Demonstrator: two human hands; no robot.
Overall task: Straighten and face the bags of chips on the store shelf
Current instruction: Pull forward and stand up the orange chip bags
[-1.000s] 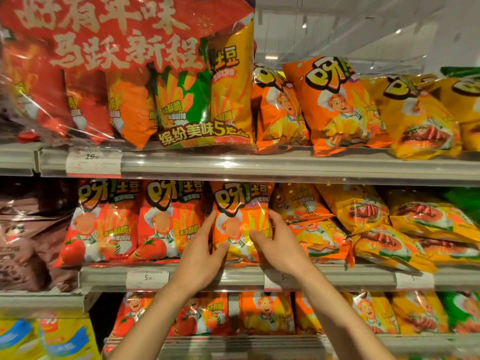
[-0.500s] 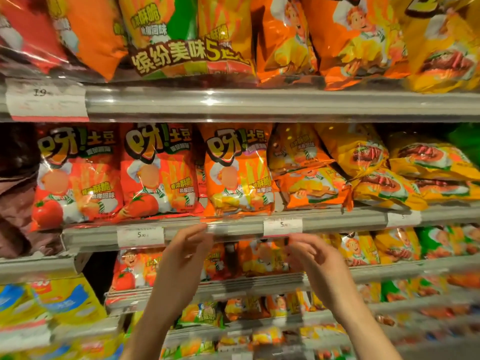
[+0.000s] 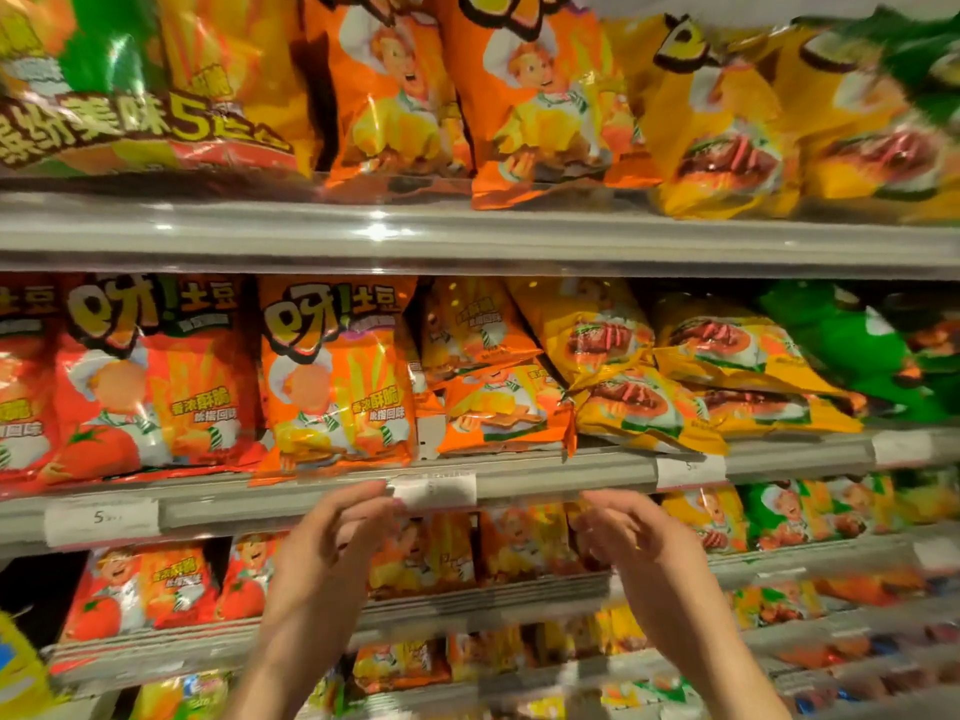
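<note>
- My left hand (image 3: 332,537) and right hand (image 3: 631,537) hover empty, fingers loosely curled, before the grey metal shelf rail (image 3: 561,472).
- Beyond, an upright orange foil chip bag (image 3: 337,376) faces front; right of it, orange bags (image 3: 498,407) and yellow bags (image 3: 644,402) lie slumped.

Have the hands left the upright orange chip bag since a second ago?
Yes. Both the left hand and right hand dropped from the orange bag to below the shelf rail, holding nothing.
</note>
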